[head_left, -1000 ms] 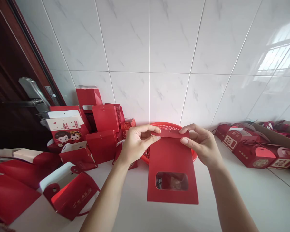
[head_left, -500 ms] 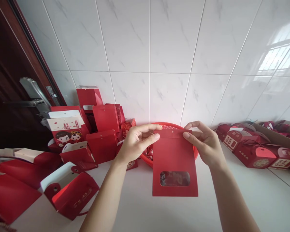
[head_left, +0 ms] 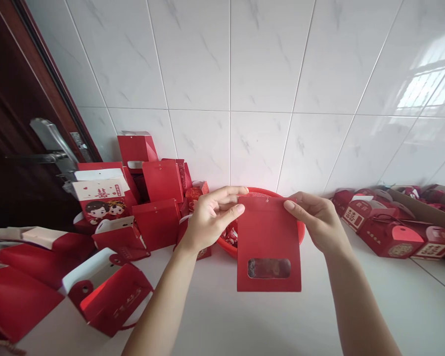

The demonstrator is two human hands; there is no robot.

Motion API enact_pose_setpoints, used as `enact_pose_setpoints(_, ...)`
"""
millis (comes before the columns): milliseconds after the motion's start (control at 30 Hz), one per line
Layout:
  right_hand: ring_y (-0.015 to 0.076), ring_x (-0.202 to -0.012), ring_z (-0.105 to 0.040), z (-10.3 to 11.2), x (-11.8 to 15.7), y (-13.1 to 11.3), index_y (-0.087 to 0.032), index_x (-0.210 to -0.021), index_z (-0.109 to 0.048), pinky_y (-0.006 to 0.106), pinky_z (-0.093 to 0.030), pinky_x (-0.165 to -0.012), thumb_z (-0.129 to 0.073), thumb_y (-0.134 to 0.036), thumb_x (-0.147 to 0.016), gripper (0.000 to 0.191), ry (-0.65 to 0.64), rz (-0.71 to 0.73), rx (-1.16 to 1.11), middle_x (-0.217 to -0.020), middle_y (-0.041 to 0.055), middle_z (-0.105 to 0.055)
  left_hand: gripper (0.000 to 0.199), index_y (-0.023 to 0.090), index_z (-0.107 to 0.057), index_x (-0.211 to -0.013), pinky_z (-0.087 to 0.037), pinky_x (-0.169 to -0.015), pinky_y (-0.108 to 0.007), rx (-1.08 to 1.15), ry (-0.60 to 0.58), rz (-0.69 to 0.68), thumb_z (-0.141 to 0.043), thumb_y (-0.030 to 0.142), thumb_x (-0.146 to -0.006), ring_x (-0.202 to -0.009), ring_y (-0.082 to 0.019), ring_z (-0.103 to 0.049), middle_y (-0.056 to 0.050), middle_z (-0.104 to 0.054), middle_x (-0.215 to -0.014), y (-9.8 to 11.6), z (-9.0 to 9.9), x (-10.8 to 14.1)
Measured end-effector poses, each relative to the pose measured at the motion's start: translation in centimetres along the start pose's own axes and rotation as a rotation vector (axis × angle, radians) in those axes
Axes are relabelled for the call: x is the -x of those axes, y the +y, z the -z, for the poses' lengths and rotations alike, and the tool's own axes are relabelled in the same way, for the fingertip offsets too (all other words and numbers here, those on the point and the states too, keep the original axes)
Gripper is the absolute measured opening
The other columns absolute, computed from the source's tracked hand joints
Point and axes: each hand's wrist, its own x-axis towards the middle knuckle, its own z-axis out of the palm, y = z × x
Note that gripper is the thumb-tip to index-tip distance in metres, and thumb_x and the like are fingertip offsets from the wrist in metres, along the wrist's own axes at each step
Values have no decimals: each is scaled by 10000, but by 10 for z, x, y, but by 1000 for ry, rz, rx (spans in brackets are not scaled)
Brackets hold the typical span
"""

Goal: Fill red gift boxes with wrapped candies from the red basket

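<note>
A red paper box (head_left: 269,232) with a clear window near its bottom hangs upright between my two hands. My left hand (head_left: 217,212) pinches its upper left corner between thumb and fingers. At the upper right corner, my right hand (head_left: 315,217) grips it with the thumb in front and the fingers behind. Behind the box stands a red plastic basket (head_left: 300,233), partly hidden, with small red wrapped pieces (head_left: 230,233) inside.
Several open red boxes (head_left: 157,225) crowd the left side, one with cartoon figures (head_left: 102,198). Closed red boxes (head_left: 389,235) and a cardboard carton (head_left: 422,207) sit at the right. A tiled wall (head_left: 259,74) rises behind; a dark door (head_left: 18,123) is at left.
The box's lower edge has risen a little and the box has shifted slightly right. My right hand has moved slightly right, its fingers now more folded behind the top edge.
</note>
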Motion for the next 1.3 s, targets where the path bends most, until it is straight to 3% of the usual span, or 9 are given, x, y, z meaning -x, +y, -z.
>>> enact_pose_setpoints(233, 151, -580, -517, -1, -2, 2, -200, -683, -696, 278, -412, -507, -762, -547, -812, 376, 112, 78, 61, -609, 13, -585, 356, 182, -771, -1110, -592, -849, -348, 76, -30, 206, -775, 377, -811, -972, -248, -721, -89, -780, -1035, 2, -1, 0)
enact_pose_setpoints(367, 153, -597, -498, -2, -2, 1, -211, -683, -704, 283, -400, -524, -760, -525, -822, 349, 115, 58, 26, -617, 13, -574, 337, 156, -783, -1042, -574, -907, -374, 82, -45, 241, -793, 385, -795, -1007, -256, -715, -114, -763, -1136, 5, 3, -1)
enact_pose_setpoints(733, 145, -596, -500, -5, -3, 3, -207, -696, -711, 276, -402, -534, -761, -503, -834, 330, 100, 25, -18, -622, 9, -580, 228, 175, -747, -799, -575, -755, -316, -15, 7, 115, -762, 403, -812, -832, -205, -687, -45, -757, -870, 4, 0, -2)
enact_pose_setpoints(1033, 144, -591, -530, 3, -2, -6, -199, -625, -659, 278, -471, -566, -712, -517, -867, 403, -54, -30, -93, -624, 10, -573, 276, 173, -765, -928, -580, -735, -331, -31, 79, 104, -747, 427, -824, -843, -222, -705, -56, -777, -887, -3, -1, 0)
enact_pose_setpoints(1200, 205, -757, -645, 13, 2, -12, -215, -861, -740, 305, -522, -654, -689, -507, -896, 298, -176, -27, 76, -800, 59, -702, 275, 172, -768, -941, -593, -751, -330, -28, 49, 69, -739, 425, -837, -877, -230, -716, -64, -783, -920, -2, -3, -1)
enact_pose_setpoints(1300, 168, -658, -585, 15, 3, -12, -212, -820, -751, 278, -469, -567, -708, -496, -880, 293, -88, 35, 133, -722, 37, -660, 273, 179, -777, -954, -609, -768, -334, -30, 12, 30, -738, 425, -841, -905, -241, -725, -64, -784, -907, -1, -5, 0)
